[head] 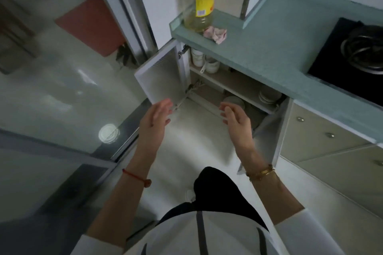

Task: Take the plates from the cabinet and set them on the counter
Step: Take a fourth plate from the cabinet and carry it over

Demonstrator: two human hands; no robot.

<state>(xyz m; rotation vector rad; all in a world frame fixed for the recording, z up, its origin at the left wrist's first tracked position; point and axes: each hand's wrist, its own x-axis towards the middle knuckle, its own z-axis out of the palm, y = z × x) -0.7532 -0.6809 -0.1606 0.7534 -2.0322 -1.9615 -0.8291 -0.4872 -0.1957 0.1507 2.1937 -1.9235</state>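
Note:
The low cabinet under the teal counter (259, 47) stands with both doors swung out, the left door (161, 74) and the right door (273, 128). White plates (233, 101) sit stacked on the bottom shelf. A second stack of plates (268, 94) rests on the upper shelf at the right. My left hand (155, 118) hovers with straight fingers in front of the left door's lower edge, holding nothing. My right hand (234, 118) hangs in front of the opening, just short of the lower plates, its fingers loosely bent and empty.
White cups and bowls (205, 60) fill the upper shelf's left end. A yellow oil bottle (202, 0) and a crumpled pink cloth (215, 34) stand on the counter's left end. A black stove with a pot (360, 51) occupies the right. Glass sliding panels (62, 109) close off the left.

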